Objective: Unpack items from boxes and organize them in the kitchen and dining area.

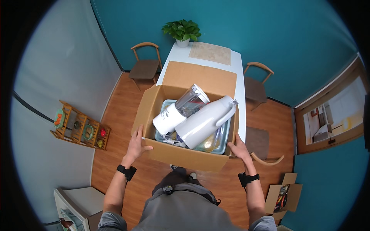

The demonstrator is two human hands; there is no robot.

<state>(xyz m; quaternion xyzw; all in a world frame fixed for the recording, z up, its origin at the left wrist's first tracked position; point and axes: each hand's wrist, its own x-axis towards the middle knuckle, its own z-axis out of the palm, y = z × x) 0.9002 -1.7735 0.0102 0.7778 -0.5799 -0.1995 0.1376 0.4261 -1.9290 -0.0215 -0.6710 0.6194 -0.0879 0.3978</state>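
Note:
An open cardboard box (185, 155) is in front of me at the near end of a white table (242, 86), its flaps folded outward. My left hand (137, 145) grips its near left corner, and my right hand (239, 147) its near right corner. Inside, a white blender (170, 117) with a clear jar lies tilted beside a pale grey thermal jug (205, 122). Beneath them is a light blue plastic tray (222, 148) with clear plastic items. A bundled white power cord (175, 142) lies at the near left. The box's underside is hidden.
A potted plant (182, 42) and a beige placemat (210, 52) are at the table's far end. Chairs (144, 69) flank the table on both sides. A wooden rack (78, 130) with produce stands left; another open cardboard box (293, 197) sits on the floor at lower right.

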